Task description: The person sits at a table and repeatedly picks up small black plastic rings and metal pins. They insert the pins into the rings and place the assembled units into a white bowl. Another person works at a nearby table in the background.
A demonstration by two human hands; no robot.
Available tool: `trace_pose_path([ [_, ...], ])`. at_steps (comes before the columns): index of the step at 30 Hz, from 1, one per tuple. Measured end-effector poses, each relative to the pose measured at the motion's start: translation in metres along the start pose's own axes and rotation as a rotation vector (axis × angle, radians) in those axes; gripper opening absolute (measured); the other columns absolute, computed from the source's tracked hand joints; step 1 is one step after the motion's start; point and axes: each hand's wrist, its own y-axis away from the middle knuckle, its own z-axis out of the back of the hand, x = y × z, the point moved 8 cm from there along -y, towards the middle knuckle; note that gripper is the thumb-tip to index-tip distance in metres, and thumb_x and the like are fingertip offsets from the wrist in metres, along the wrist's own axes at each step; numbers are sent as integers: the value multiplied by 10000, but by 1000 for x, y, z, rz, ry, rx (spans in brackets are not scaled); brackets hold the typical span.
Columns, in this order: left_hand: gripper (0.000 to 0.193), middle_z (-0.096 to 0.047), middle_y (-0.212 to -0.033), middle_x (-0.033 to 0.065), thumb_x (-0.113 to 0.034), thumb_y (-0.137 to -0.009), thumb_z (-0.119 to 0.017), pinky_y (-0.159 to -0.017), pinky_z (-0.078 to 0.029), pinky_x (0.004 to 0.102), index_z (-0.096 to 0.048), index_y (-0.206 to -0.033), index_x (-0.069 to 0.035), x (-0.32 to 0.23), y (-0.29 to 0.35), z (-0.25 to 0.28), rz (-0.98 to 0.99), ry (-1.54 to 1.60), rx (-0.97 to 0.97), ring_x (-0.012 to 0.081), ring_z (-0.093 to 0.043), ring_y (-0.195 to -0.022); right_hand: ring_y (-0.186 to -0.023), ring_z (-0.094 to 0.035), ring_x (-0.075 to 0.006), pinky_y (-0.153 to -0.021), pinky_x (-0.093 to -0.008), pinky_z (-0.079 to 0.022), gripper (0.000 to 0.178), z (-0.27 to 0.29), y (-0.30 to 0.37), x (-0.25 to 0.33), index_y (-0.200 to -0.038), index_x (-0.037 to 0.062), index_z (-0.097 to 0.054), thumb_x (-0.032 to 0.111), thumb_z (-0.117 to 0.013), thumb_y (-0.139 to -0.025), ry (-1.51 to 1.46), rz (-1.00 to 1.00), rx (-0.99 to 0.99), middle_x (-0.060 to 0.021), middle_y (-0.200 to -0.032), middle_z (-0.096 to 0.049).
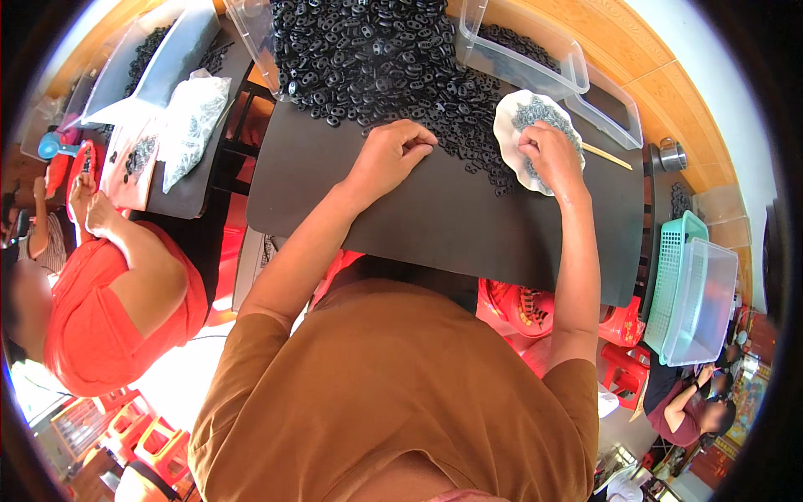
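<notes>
My left hand point(391, 159) hovers over the dark table at the near edge of a big heap of small black oval pieces with holes point(368, 58). Its thumb and forefinger press together, and whatever they pinch is too small to make out. Off to the right, my right hand point(552, 156) is over a white scalloped dish point(506, 125). Small greyish, clear-looking pieces point(535, 109) fill that dish. The right fingers are curled down at these pieces, with the tips closed and partly hidden, so what they grip cannot be made out.
A thin wooden stick point(609, 156) juts from beside the dish. Clear plastic bins point(577, 71) stand behind it, and a metal cup point(672, 155) is farther right. A green basket point(669, 276) is at the right. On the left, a person in red point(125, 309) works at another table.
</notes>
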Motion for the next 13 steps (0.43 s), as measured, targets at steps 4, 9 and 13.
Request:
trace_pose_path([
  [4, 128, -701, -902, 58, -24, -867, -710, -697, -541, 260, -709, -993, -6, 1, 0, 0, -3, 27, -22, 106, -654, -752, -781, -614, -324, -699, -419, -456, 107, 3, -2, -5, -814, 9, -616, 93, -681, -827, -227, 9, -38, -129, -801, -597],
  [9, 134, -703, -897, 56, -18, -860, -712, -703, -542, 256, -714, -995, -12, 1, -1, 1, 14, 38, -18, 102, -653, -756, -720, -590, -281, -672, -385, -445, 153, 6, 1, -9, -817, -2, -608, 121, -693, -848, -307, -9, -87, -139, -787, -609],
  [13, 129, -706, -904, 59, -31, -868, -710, -709, -544, 258, -715, -996, -14, 0, -1, 0, 44, 32, -6, 102, -654, -759, -759, -627, -263, -705, -395, -460, 170, 6, 4, -17, -825, -11, -605, 132, -687, -868, -332, -165, -26, -153, -831, -652],
])
